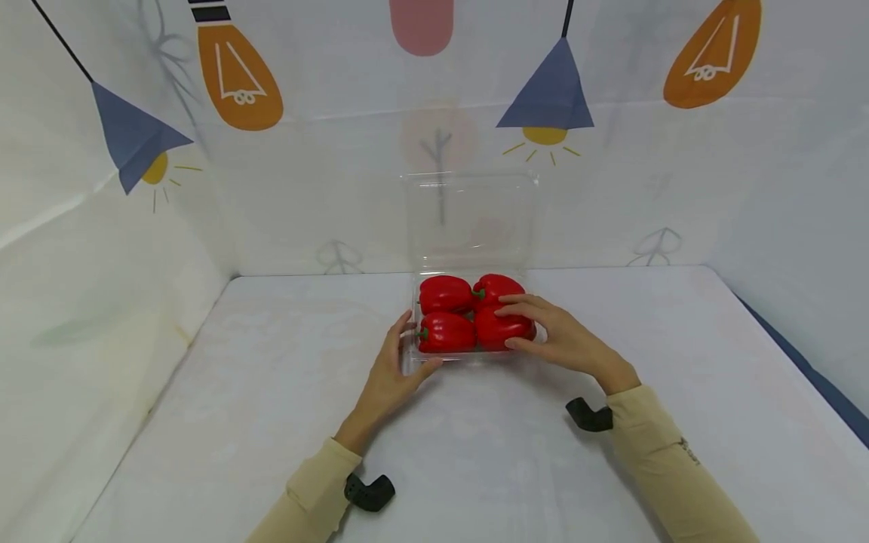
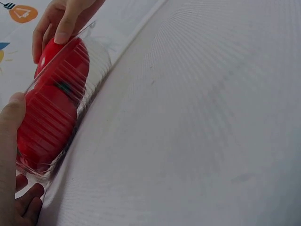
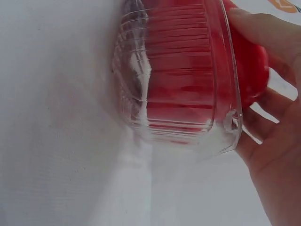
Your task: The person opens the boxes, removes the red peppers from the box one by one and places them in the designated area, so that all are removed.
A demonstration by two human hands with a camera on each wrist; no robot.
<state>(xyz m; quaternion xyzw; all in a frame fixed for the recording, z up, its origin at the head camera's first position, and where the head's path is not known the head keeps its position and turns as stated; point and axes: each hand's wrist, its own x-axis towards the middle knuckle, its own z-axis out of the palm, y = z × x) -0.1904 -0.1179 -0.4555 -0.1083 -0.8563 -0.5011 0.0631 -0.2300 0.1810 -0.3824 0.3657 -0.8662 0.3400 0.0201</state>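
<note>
Pepper (image 1: 494,329), glossy red, front right in the clear plastic box (image 1: 468,355), lies crosswise, gripped by the nearer right hand (image 1: 560,335), fingers part-spread; the left hand (image 1: 390,377) holds the front left corner.

Soft, even light falls across the desk (image 1: 271,392) in the head view, leaving faint, blurred shadows just beside the left hand (image 1: 390,381) and below the right hand (image 1: 557,335). The left wrist picture is dimmer and greyer, with fine rippled patterning across the desk beyond that hand. From the right wrist, pale glare streaks the clear box (image 3: 181,89) beside the hand, and the desk looks hazy.
</note>
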